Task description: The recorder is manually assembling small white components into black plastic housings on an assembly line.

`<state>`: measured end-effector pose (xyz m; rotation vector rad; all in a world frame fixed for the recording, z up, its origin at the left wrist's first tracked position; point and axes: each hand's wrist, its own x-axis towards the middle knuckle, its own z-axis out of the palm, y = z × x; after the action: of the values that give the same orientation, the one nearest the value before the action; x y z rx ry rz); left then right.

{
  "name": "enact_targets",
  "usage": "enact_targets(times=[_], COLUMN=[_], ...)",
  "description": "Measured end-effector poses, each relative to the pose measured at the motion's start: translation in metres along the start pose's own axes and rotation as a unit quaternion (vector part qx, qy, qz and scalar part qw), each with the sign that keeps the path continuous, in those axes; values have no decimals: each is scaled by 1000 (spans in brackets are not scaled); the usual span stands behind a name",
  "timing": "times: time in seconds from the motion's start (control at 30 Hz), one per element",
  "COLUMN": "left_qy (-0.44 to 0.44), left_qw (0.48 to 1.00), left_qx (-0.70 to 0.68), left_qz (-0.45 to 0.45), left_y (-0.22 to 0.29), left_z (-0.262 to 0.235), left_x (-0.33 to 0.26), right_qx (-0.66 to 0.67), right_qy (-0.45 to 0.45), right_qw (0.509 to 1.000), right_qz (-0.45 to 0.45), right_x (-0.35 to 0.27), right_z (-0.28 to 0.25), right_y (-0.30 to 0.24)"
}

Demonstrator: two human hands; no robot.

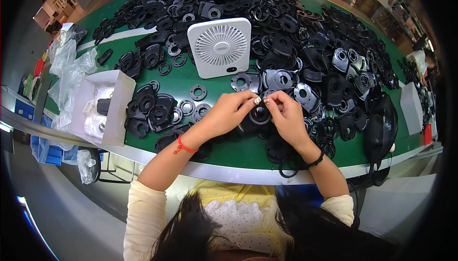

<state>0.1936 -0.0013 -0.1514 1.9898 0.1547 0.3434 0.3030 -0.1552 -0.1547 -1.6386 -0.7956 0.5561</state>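
My left hand (229,112) and my right hand (288,118) meet over the middle of the green table, thumbs and forefingers pinched close together. Their fingertips are closed at the upper rim of a black round plastic part (260,114) with a glossy domed middle. The fingers cover part of that rim, so the exact grip is partly hidden. Close by lie a silver-faced black housing (307,95) and a flat grey ring (198,92). A white square fan (220,46) stands just beyond my left hand.
Heaped black housings and rings (281,18) spread over the green table (181,76). To the left stand an open white box (114,106) holding bagged items and crumpled clear plastic bags (71,75). A black mesh bag (380,127) sits at the right edge, beside a white panel (411,107).
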Motion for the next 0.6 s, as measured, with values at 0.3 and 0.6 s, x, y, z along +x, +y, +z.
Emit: enact_targets(times=[0.3,0.6], left_qy=[15,-67], left_qw=[948,982], left_qx=[-280,-160], left_qz=[-149,-71], left_y=[1,-6], left_z=[-16,-9], left_x=[7,2], right_qx=[227,43], right_qy=[-129,-86], right_qw=[965,993], right_qz=[35,65], right_x=[1,2], right_z=[-3,-5], right_y=[3,1])
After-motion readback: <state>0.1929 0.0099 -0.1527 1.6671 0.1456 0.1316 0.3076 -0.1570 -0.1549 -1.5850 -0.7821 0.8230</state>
